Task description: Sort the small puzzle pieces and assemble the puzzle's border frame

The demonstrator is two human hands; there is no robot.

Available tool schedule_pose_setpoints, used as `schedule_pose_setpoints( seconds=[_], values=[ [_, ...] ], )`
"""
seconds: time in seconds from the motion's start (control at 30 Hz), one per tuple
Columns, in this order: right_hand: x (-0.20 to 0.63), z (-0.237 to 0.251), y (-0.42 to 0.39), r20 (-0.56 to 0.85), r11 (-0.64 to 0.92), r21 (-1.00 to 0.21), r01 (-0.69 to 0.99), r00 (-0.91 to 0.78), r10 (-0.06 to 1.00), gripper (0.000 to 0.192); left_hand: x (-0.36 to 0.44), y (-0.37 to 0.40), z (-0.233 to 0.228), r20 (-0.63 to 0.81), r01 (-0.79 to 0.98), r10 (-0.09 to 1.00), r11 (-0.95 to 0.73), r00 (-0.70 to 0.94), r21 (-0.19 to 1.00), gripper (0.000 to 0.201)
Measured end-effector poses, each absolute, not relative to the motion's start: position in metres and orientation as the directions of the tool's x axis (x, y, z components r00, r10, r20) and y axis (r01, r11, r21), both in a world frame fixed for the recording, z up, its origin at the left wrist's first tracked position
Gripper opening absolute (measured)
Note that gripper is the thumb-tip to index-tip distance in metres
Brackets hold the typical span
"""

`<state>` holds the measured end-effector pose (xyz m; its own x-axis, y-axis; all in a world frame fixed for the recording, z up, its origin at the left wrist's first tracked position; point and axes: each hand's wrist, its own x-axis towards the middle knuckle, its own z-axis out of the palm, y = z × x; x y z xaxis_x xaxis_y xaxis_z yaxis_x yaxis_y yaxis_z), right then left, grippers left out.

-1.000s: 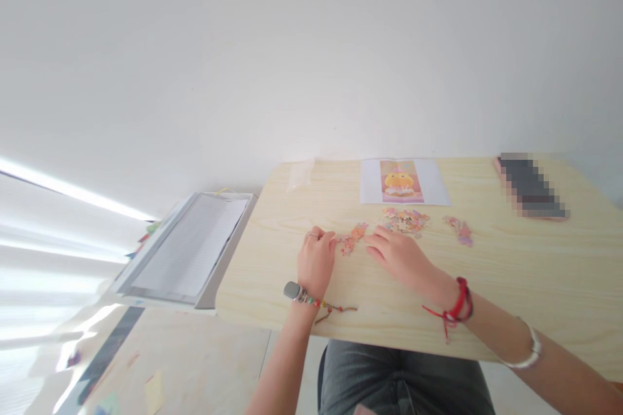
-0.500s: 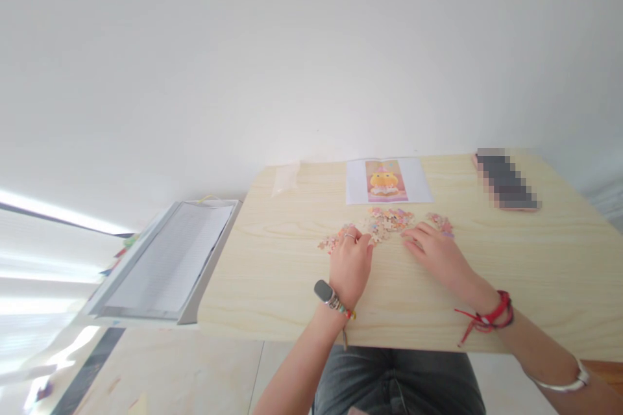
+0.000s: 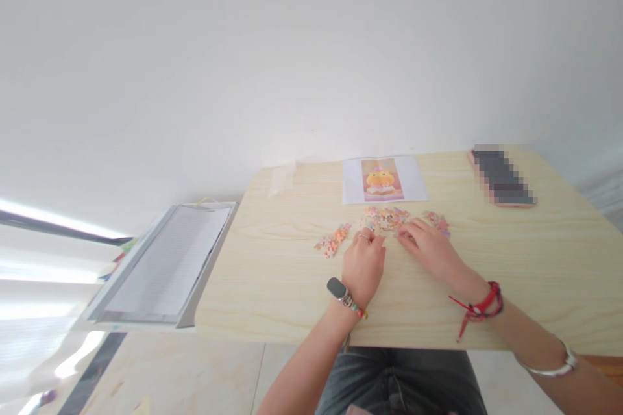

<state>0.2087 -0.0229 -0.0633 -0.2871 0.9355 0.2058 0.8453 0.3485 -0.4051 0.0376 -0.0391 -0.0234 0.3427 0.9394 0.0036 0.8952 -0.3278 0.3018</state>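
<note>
I see both hands low in the middle of the frame, resting on the pale wooden desk (image 3: pixel 272 259). The left hand (image 3: pixel 364 265) lies knuckles up with its fingers curled down at the near edge of the middle pile (image 3: pixel 387 218) of puzzle pieces; I cannot tell whether it pinches a piece. The right hand (image 3: pixel 427 247) lies just right of it, fingers stretched out flat and loose, tips touching the same pile's lower right edge. So the pile sits directly above the two hands in the frame, between their fingertips and the printed picture.

A small strip of joined pieces (image 3: pixel 333 241) lies left of the left hand, near but apart from it. Another small cluster (image 3: pixel 438 220) sits just above the right hand's knuckles, at the right of the pile.

The reference sheet (image 3: pixel 384 179) with the yellow figure lies above the pile toward the far edge of the desk. A clear bag (image 3: pixel 282 179) lies to its left, and a phone (image 3: pixel 501 176) to the upper right. A tray of papers (image 3: pixel 165 262) sits off the desk's left side.
</note>
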Motion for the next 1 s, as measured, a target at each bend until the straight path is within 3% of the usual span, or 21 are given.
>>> schedule_pose_setpoints(
  seconds=[0.13,0.23,0.37,0.53,1.0],
  values=[
    [0.207,-0.059,-0.03,0.183,0.458,-0.478,0.749,-0.425,0.886,0.021,0.044,-0.04,-0.03,0.003,0.895,0.936,-0.338,0.352,0.29,0.01],
    [0.211,-0.057,-0.032,0.201,0.458,-0.507,0.73,-0.417,0.887,0.022,0.051,-0.041,-0.035,0.017,0.904,0.942,-0.326,0.334,0.278,0.008],
    [0.217,-0.059,-0.023,0.253,0.415,-0.455,0.788,-0.332,0.909,0.021,0.061,-0.038,-0.04,0.055,0.904,0.941,-0.335,0.333,0.267,0.008],
    [0.218,-0.066,-0.013,0.228,0.444,-0.42,0.792,-0.381,0.896,0.019,0.067,-0.032,-0.048,0.07,0.911,0.941,-0.339,0.332,0.235,0.013],
    [0.216,-0.06,-0.023,0.225,0.481,-0.378,0.791,-0.426,0.876,0.023,0.056,-0.036,-0.046,0.097,0.857,0.93,-0.365,0.354,0.363,0.005]
  ],
)
